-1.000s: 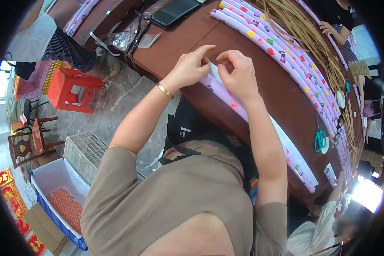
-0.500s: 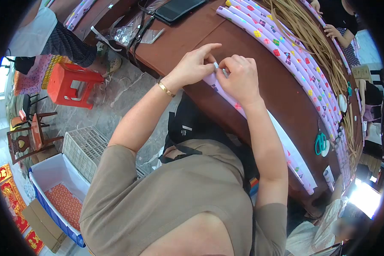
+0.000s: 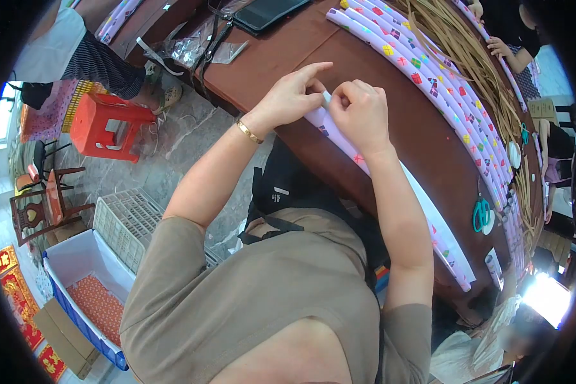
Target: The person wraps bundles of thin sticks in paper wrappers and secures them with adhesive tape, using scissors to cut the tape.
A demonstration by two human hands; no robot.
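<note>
A long lilac sheet with a gift pattern (image 3: 438,240), partly rolled and white on its inner face, lies along the table's near edge. My left hand (image 3: 294,96) is at its far end, thumb against the paper and index finger stretched out. Close beside it, my right hand (image 3: 360,115) is closed at the same end, fingertips pinched together; what they grip is too small to make out. The sheet passes beneath my right forearm.
Several patterned rolls (image 3: 422,80) lie across the brown table (image 3: 339,57), beside brown strips (image 3: 473,64). Teal scissors (image 3: 480,214) and a black tablet (image 3: 269,14) rest there too. A red stool (image 3: 105,128) and crate (image 3: 129,224) stand left. Other people are around the table.
My right hand's fingers have curled in more and shifted slightly at the paper's end. My left hand has hardly moved.
</note>
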